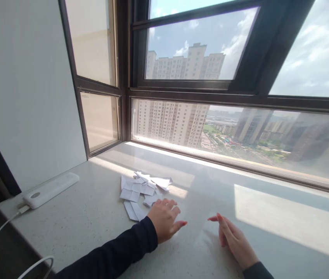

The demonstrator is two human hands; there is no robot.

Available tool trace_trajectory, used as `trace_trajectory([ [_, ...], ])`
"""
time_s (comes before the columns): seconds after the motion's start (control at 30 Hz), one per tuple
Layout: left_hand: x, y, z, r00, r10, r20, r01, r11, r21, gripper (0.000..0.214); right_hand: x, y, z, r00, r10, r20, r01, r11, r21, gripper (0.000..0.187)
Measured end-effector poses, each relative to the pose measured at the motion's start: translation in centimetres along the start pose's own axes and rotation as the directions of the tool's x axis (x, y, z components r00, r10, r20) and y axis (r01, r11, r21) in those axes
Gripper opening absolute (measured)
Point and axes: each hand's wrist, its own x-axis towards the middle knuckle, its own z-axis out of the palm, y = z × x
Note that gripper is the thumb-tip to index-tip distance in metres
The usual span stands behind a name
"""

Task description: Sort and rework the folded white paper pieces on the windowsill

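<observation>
White folded papers (pixel 135 189) lie in a loose pile on the pale windowsill (pixel 91 228); left hand (pixel 165 220) at their near right edge, thumb parted wide from curved fingers, contact unclear; right hand (pixel 236 240) well apart from them, fingers loosely extended; corded device (pixel 55 190), left.

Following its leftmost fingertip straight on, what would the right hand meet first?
Probably the left hand, at its red-nailed thumb, across a strip of pale speckled stone sill; relative heights are unclear.
</observation>
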Motion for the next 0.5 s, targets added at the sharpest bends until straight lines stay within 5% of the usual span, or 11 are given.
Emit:
trace_trajectory([
  [0.2, 1.7, 4.0, 2.9, 0.985, -0.051, 0.167, 0.048, 0.999, 0.022, 0.037, -0.2, 0.2, 0.2, 0.997, -0.021, 0.077, 0.032, 0.991, -0.134, 0.052],
  [0.5, 1.0, 2.8, 4.0, 0.984, 0.097, 0.146, -0.092, 0.995, -0.041, 0.031, -0.6, 0.6, 1.2, 0.97, -0.079, 0.23, 0.168, 0.902, -0.397, 0.048],
])
